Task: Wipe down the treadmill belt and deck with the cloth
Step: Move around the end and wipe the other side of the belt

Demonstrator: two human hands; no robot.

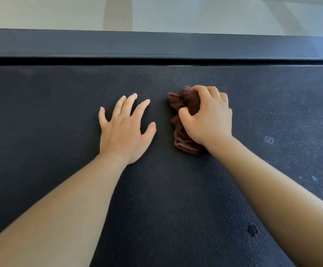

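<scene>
1. The left hand [125,130] lies palm down on the dark belt [60,105], its fingers [128,104] spread wide and flat, holding nothing.
2. A narrow strip of bare belt separates that hand's thumb from the cloth [183,110], which sits just to its right, near the middle of the belt.
3. The cloth is a brown, bunched-up wad resting on the belt. Part of it pokes out ahead of the knuckles and to the thumb side, and another part shows below the heel of the palm, beside the wrist.
4. The right hand [207,118] sits on top of the cloth, fingers curled down over it and the thumb pressed into its left side, gripping it against the belt.
5. Further right, several pale specks [268,140] dot the belt.
6. Beyond the belt runs a dark side rail [156,45], then a pale floor [41,14].
</scene>
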